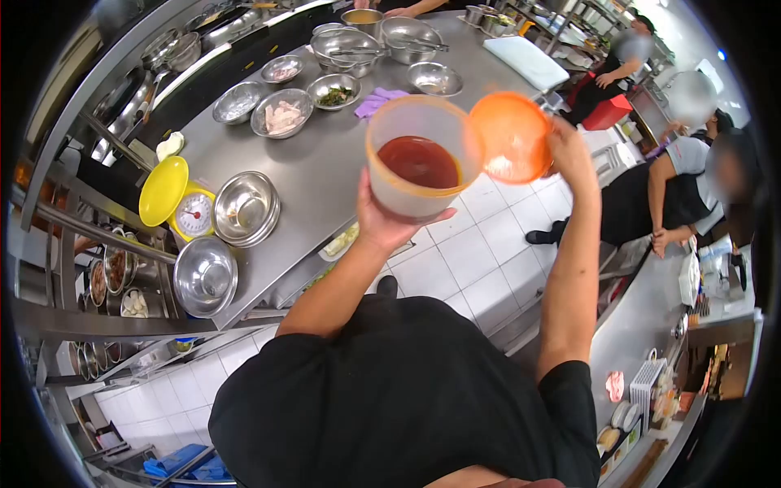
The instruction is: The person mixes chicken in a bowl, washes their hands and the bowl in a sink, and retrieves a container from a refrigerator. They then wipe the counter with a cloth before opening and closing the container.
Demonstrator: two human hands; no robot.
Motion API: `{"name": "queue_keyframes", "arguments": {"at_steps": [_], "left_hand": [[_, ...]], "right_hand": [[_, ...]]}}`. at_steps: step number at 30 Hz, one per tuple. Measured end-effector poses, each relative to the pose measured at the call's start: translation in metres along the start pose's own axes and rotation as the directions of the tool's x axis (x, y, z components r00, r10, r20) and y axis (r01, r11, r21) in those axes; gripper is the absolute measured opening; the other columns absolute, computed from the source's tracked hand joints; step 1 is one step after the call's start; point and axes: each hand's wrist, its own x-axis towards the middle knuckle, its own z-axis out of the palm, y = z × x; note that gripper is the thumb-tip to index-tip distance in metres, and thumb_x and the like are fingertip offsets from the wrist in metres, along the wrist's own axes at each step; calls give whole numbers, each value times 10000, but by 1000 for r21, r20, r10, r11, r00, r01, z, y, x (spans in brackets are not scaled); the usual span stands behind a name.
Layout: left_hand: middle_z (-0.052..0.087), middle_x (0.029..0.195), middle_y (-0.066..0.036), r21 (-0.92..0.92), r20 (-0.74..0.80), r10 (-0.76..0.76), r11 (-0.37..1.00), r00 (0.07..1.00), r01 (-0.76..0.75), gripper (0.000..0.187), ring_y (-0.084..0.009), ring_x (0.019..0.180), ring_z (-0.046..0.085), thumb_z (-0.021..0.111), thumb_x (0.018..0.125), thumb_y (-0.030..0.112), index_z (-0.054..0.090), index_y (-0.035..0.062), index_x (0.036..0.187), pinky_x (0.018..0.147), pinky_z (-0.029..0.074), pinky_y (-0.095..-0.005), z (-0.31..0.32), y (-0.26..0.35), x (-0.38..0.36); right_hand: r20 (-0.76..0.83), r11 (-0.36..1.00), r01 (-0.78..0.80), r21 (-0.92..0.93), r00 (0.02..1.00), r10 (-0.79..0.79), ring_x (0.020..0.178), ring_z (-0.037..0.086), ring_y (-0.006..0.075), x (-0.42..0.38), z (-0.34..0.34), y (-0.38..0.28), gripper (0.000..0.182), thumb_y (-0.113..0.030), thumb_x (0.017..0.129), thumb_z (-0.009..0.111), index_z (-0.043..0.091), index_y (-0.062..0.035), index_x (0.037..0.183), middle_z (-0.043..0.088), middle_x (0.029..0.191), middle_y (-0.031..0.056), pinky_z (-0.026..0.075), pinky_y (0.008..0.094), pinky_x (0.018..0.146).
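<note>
A translucent plastic container (384, 191) with an orange rim is held up in front of me, tilted so its mouth faces my view. Dark red liquid (416, 163) covers its bottom. My left hand (389, 218) supports it from below, fingers around the base. To its right, my right hand (569, 154) grips an orange lid (510, 137) by the edge; the lid is off the container and close beside its rim. Behind the container, a purple cloth (381, 102) lies on the steel table (325, 175).
Metal bowls with food, such as pale meat strips (283, 118) and greens (333, 97), stand on the table. A yellow scale (193, 213) and stacked bowls (246, 208) sit at left. A white cutting board (525, 63) lies far right. Co-workers (675, 183) are at right.
</note>
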Motion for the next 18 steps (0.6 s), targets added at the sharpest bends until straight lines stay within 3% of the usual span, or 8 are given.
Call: {"name": "queue_keyframes", "arguments": {"at_steps": [2, 4, 6, 9, 12, 15, 17, 18], "left_hand": [[306, 1536, -119, 65, -39, 65, 996, 997, -63, 833, -456, 1392, 304, 518, 827, 697, 305, 235, 1486, 1006, 313, -755, -10, 22, -3], [309, 1537, -116, 60, -113, 133, 990, 985, -127, 822, -450, 1390, 312, 524, 834, 679, 303, 233, 1489, 1016, 314, -752, -21, 42, -12], [311, 1537, -115, 93, -180, 224, 973, 958, -210, 809, -441, 1392, 314, 524, 840, 663, 306, 230, 1488, 1023, 312, -748, -29, 58, -20], [317, 1535, -113, 158, -221, 364, 929, 905, -335, 789, -423, 1394, 322, 512, 851, 649, 311, 227, 1487, 1035, 309, -736, -39, 74, -33], [315, 1537, -121, 308, -279, 524, 842, 804, -442, 802, -421, 1386, 336, 497, 855, 672, 312, 219, 1491, 1046, 313, -715, -37, 78, -40], [334, 1525, -129, 320, -276, 606, 789, 746, -524, 789, -418, 1379, 351, 487, 870, 669, 325, 202, 1485, 1047, 316, -711, -37, 78, -43], [349, 1515, -131, 362, -283, 654, 751, 702, -553, 769, -413, 1367, 369, 478, 883, 658, 336, 194, 1479, 1037, 332, -711, -34, 76, -39], [356, 1510, -132, 382, -288, 674, 733, 681, -563, 759, -410, 1362, 379, 474, 889, 653, 341, 191, 1476, 1031, 340, -711, -34, 73, -36]], "right_hand": [[82, 998, -3, -57, 997, 7, 478, 644, 230, 20, 41, 63, 388, -104, 908, 422, 596, -22, 1246, 671, 763, 146, 543, 335, 443], [158, 992, -125, 30, 980, 118, 495, 667, 270, 16, 86, 74, 434, -42, 866, 390, 608, -22, 1241, 666, 729, 212, 545, 357, 451], [279, 985, -156, 67, 951, 132, 463, 654, 255, 27, 132, 95, 448, -25, 861, 377, 595, 8, 1251, 665, 734, 220, 519, 343, 403], [489, 989, -136, 52, 867, 93, 645, 707, 315, 46, 179, 75, 443, -41, 875, 411, 567, 16, 1285, 691, 852, 248, 577, 381, 570], [425, 992, 104, 67, 897, -123, 1002, 672, 366, 87, 246, 91, 492, -91, 899, 518, 478, -17, 1384, 649, 1128, 281, 544, 400, 862], [388, 859, 500, 109, 774, -500, 1116, 634, 300, 92, 234, 31, 716, -201, 897, 651, 298, -127, 1515, 558, 1360, 160, 559, 366, 813], [443, 773, 440, 457, 641, -627, 1242, 549, 335, 83, 214, -13, 849, -177, 845, 728, 237, -216, 1536, 431, 1488, 135, 544, 380, 908], [425, 699, 475, 535, 564, -708, 1260, 530, 337, 76, 209, -27, 843, -172, 830, 742, 267, -217, 1524, 425, 1492, 130, 538, 385, 928]]}}
